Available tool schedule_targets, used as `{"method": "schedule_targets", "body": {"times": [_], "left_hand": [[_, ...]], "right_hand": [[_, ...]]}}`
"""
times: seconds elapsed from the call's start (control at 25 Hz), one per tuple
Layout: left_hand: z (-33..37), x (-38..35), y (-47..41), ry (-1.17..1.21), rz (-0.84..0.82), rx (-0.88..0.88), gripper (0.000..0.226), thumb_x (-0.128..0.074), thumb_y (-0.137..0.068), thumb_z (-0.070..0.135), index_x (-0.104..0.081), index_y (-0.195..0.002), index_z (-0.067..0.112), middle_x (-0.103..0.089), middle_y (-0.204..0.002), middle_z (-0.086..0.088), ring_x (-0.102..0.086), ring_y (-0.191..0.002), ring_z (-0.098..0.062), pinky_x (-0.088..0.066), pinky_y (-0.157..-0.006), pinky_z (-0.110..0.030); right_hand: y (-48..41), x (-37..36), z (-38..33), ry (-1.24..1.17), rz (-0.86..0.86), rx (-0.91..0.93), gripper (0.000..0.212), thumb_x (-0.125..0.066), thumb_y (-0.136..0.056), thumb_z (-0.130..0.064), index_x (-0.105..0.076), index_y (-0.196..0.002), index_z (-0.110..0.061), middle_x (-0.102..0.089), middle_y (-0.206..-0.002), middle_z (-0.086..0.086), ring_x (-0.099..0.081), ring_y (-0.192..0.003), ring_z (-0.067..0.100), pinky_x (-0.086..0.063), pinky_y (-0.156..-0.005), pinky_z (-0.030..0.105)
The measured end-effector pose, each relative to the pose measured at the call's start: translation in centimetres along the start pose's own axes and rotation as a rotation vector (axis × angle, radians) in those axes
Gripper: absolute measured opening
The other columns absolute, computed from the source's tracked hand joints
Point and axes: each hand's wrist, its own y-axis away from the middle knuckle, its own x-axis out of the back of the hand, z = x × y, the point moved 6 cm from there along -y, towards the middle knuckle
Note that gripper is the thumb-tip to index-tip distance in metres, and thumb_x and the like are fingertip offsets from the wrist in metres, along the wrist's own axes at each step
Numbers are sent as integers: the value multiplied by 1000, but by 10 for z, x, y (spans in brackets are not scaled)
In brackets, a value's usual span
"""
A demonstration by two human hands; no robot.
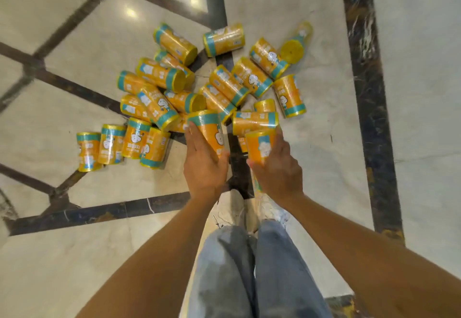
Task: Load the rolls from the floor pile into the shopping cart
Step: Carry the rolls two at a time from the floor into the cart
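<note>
Several orange rolls with teal bands and a cartoon label lie in a loose pile (189, 85) on the marble floor. My left hand (203, 165) grips one roll (209, 128) at the pile's near edge. My right hand (279, 168) grips another roll (260, 145) just to the right of it. Both held rolls point away from me, towards the pile. A further roll shows partly beneath my right hand, over my shoes. No shopping cart is in view.
Pale marble floor (311, 143) with dark inlaid strips (371, 108) spreads all around the pile. My legs in grey jeans (252, 267) and light shoes stand right behind my hands. A row of rolls (122, 145) stands at the pile's left.
</note>
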Motion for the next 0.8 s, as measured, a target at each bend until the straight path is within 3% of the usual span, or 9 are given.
{"method": "schedule_targets", "body": {"times": [0.2,0.44,0.64,0.8], "left_hand": [[121,153,17,45,154,-236,89,-67,-86,32,-12,-153,12,-31,-153,-13,-38,-135,-31,-42,-100,-44],[293,351,50,27,333,-536,87,-67,-86,31,-15,-151,6,-24,-155,-16,-37,-137,-31,-40,-101,-42],[419,486,102,1,449,-690,95,-66,-86,35,-1,-152,15,-13,-160,-5,-33,-139,-22,-35,-105,-34],[497,540,151,56,501,-839,95,-66,-86,35,-1,-152,14,-11,-160,-4,-34,-139,-22,-35,-104,-32]], "right_hand": [[18,174,-88,-14,127,52,92,-55,-90,-51,3,-153,-18,-35,-148,9,-50,-122,33,-43,-90,39],[65,414,-184,-181,422,184,96,-59,-88,-50,3,-153,-19,-36,-147,12,-48,-123,36,-42,-92,41],[127,585,-222,-274,649,259,96,-59,-86,-53,2,-153,-22,-38,-147,8,-48,-123,33,-42,-92,40],[188,678,-226,-300,810,327,97,-63,-85,-50,1,-153,-23,-38,-148,6,-49,-124,31,-43,-91,37]]}}
